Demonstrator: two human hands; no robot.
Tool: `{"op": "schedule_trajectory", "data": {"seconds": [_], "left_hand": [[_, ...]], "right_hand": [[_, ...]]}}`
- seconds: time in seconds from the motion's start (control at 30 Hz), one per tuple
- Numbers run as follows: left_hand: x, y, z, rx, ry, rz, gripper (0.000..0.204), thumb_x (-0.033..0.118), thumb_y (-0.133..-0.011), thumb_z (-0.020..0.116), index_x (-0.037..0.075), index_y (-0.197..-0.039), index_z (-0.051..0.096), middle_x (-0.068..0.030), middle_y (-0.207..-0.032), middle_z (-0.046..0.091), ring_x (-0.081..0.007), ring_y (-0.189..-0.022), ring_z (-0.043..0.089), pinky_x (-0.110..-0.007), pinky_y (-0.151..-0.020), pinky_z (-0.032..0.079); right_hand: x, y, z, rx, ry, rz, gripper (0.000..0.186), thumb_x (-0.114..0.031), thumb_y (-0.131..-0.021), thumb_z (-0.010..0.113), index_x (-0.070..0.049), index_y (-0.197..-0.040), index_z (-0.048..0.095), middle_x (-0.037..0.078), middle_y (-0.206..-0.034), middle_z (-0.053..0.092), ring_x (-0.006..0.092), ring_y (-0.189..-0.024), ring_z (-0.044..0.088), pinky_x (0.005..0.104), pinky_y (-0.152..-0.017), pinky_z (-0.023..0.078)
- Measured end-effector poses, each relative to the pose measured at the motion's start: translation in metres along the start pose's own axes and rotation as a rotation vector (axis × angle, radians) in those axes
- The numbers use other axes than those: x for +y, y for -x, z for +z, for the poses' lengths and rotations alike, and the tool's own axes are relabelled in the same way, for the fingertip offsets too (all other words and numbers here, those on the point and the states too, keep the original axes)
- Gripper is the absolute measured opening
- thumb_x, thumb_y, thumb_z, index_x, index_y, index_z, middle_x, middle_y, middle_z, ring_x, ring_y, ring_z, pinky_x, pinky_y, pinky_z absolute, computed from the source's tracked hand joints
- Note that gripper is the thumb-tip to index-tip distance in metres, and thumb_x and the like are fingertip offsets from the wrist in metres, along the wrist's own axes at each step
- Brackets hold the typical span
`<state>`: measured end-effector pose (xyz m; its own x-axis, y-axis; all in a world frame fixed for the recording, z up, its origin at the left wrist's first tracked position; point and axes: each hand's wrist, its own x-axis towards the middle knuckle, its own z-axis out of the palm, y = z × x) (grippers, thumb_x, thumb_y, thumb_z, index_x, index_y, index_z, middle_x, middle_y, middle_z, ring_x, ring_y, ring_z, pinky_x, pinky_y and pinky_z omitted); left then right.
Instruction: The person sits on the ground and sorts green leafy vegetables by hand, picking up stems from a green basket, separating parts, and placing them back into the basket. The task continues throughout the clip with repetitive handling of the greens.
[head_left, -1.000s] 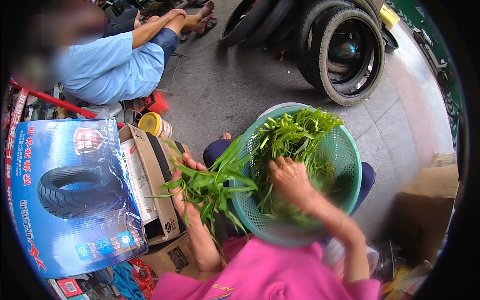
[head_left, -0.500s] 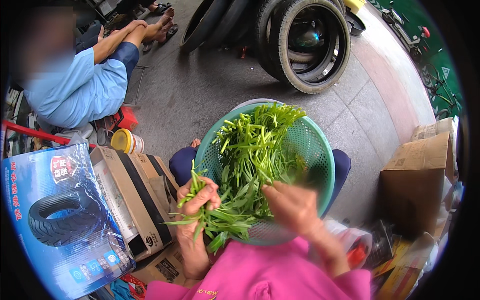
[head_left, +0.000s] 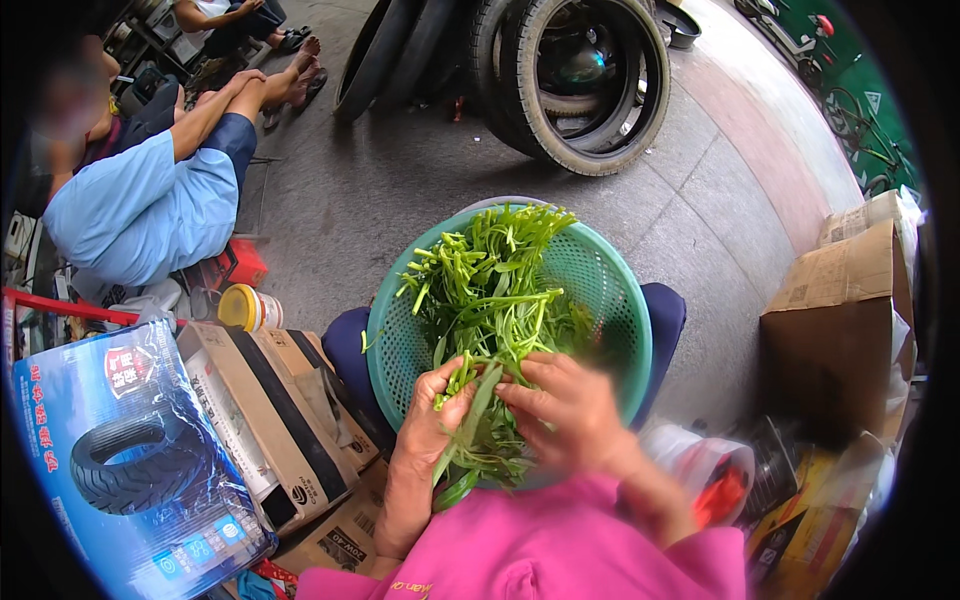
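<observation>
1. Left hand (head_left: 425, 425), lower middle of the frame, is curled closed around a small bunch of leafy greens (head_left: 472, 425), cut stems poking up past the thumb, long leaves hanging below.
2. Right hand (head_left: 565, 400), just beside it, has bent, partly closed fingers meeting the stems; motion blur hides whether they pinch anything.
3. These greens look light and limp, with crisper stems that would likely snap and leaves that would bruise or tear; perhaps slippery if damp. Gathering several stems together seems the surest hold, rather than the leaf tips.
4. Beyond the hands, a pile of greens (head_left: 490, 265) fills much of a green plastic basket (head_left: 612, 290), centre frame.
5. Farther out: a blue box (head_left: 140, 450) at lower left, a seated person (head_left: 150, 205) in light blue at upper left, a tire (head_left: 528, 105) at top centre, and a cardboard box (head_left: 830, 300) at right.
</observation>
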<state>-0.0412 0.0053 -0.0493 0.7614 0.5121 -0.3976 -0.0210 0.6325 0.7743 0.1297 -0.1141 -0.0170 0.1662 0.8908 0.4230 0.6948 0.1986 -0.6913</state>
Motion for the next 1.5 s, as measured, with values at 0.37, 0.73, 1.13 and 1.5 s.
{"op": "schedule_trajectory", "data": {"seconds": [0.37, 0.73, 1.13, 1.5], "left_hand": [[0.000, 0.001, -0.010, 0.187, -0.537, 0.069, 0.022, 0.006, -0.095, 0.064, -0.003, -0.116, 0.066, -0.0101, -0.105, 0.071, -0.0128, -0.086, 0.068, -0.023, -0.067, 0.053], [0.055, 0.045, -0.004, 0.528, -0.510, 0.213, 0.022, 0.016, -0.092, 0.068, -0.003, -0.103, 0.072, -0.0106, -0.088, 0.073, -0.0053, -0.057, 0.050, -0.023, -0.054, 0.043], [0.082, 0.027, 0.004, 0.374, -0.721, 0.482, 0.015, 0.008, -0.092, 0.069, -0.001, -0.104, 0.071, -0.0084, -0.094, 0.068, -0.0094, -0.063, 0.058, -0.024, -0.055, 0.049], [0.084, 0.031, 0.016, 0.428, -1.004, 0.716, 0.017, 0.005, -0.090, 0.071, -0.002, -0.105, 0.070, -0.0116, -0.104, 0.067, -0.0113, -0.072, 0.061, -0.025, -0.058, 0.051]], "right_hand": [[0.025, -0.008, -0.013, 0.150, 0.055, 0.184, 0.022, -0.003, -0.079, 0.074, -0.003, -0.100, 0.071, 0.009, -0.076, 0.066, 0.0252, -0.070, 0.062, 0.0377, -0.068, 0.048], [0.117, -0.038, 0.001, -0.060, 0.561, 0.088, 0.023, 0.000, -0.078, 0.068, -0.004, -0.101, 0.068, 0.009, -0.084, 0.064, 0.0290, -0.091, 0.059, 0.0430, -0.083, 0.048], [0.057, -0.029, -0.056, 0.227, -0.270, 0.127, 0.014, 0.001, -0.079, 0.069, 0.000, -0.092, 0.064, 0.011, -0.088, 0.065, 0.0268, -0.086, 0.063, 0.0344, -0.078, 0.049], [0.040, -0.031, -0.043, 0.302, -0.228, 0.097, 0.012, -0.001, -0.083, 0.072, 0.000, -0.094, 0.066, 0.012, -0.091, 0.066, 0.0259, -0.090, 0.064, 0.0330, -0.084, 0.049]]}}
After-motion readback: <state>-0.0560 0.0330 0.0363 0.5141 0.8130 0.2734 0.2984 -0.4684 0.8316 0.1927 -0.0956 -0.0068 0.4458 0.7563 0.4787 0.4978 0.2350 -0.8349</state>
